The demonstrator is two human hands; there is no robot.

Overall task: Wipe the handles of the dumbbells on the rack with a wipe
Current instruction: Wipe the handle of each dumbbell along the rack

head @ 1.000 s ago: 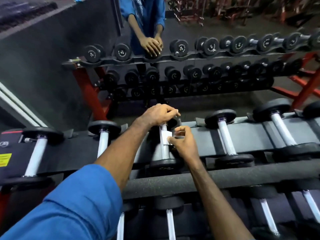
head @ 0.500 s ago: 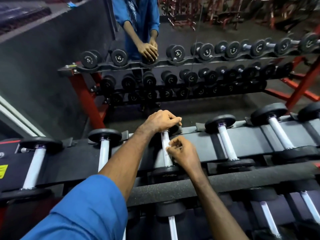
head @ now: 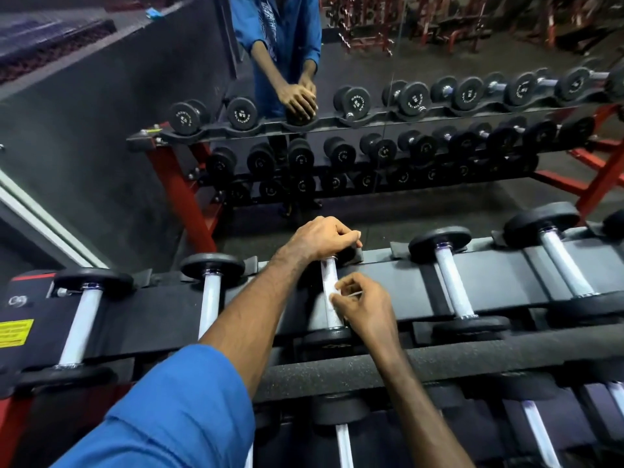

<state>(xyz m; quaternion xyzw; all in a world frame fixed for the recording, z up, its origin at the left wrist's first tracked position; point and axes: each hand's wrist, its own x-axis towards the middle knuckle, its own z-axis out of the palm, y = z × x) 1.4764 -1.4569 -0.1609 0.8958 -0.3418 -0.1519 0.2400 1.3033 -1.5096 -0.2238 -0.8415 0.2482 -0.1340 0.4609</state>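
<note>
Chrome item: knurled silver dumbbell handle point(head: 329, 282), lying near-to-far in the black cradle rack point(head: 499, 268), mid-row on the top tier.
Wipe: small white wipe point(head: 334, 289), pressed to the handle's middle.
Right hand point(head: 366, 304): fingers curled, pinching the wipe against the handle.
Left hand point(head: 322, 236): clenched over the far black weight head, apparently steadying the dumbbell.
Step in hand: judged to be wiping this handle, about mid-length.
Next move: likely calls for sliding the wipe along the bar toward either head, keeping the pinch firm.
Edges: heads cap both handle ends; the near head sits just beyond the right wrist.
Open room: neighbouring silver handle at right point(head: 454, 282) and white handle at left point(head: 210, 304) lie well apart; a grey padded rail point(head: 506, 352) crosses near.
</note>
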